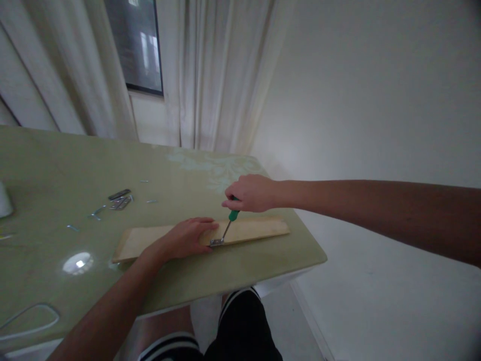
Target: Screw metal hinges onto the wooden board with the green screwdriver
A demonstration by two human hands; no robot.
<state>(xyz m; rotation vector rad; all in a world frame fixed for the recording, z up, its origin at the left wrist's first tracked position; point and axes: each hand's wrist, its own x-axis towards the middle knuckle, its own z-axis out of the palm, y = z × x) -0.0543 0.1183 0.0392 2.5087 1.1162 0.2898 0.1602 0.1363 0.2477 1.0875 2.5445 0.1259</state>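
A pale wooden board (259, 229) lies flat along the near side of the green tabletop. My left hand (190, 236) grips it near its middle, fingers over the top and thumb at the near edge. Beside that thumb, a small metal hinge (216, 242) sits on the board's near edge. My right hand (250, 193) is closed around the green handle of a screwdriver (233, 215), which is tilted. The screwdriver's tip meets the right end of the hinge; any screw under it is too small to make out.
Left of the board on the green table (124, 160) lie several metal hinges (121, 202) and loose screws (97, 212). A white cable (47, 307) loops at the near left, and a white object (4, 200) stands at the left edge. A wall (376, 125) rises at the right.
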